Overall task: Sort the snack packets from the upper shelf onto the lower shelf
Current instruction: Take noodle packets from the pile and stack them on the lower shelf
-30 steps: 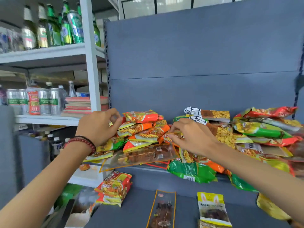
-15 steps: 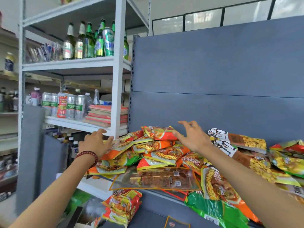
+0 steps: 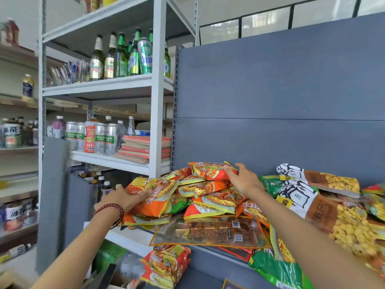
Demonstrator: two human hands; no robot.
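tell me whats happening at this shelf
A person is at the heap of snack packets on the grey upper shelf. The left hand lies flat against an orange packet at the heap's left edge; the right hand, fingers spread, touches the top orange packet. Neither has lifted anything yet. A red-orange packet lies below the shelf edge.

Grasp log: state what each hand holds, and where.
Nothing gripped. Left hand rests on the leaning packet, left edge; right hand touches the top packet, right end.
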